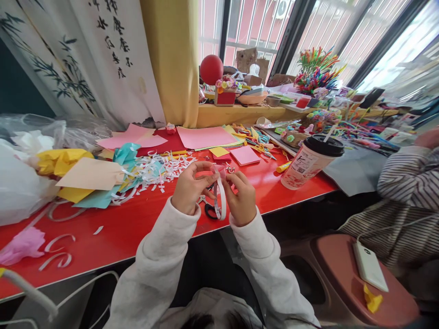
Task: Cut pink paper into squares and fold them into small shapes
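Both hands meet over the red table near its front edge. My left hand pinches a small pink piece, thin like tissue paper, from the left. From the right, my right hand has its fingers closed at the same piece and the top of a white paper strip. The strip hangs down in a loop between the hands. Behind the loop lie scissors with black handles, partly hidden by it and by my left fingers.
Shredded white paper and crumpled coloured sheets lie left, beside a white plastic bag. Pink sheets and a pink note pad are behind my hands. A lidded drink cup stands right; a striped sleeve shows beyond.
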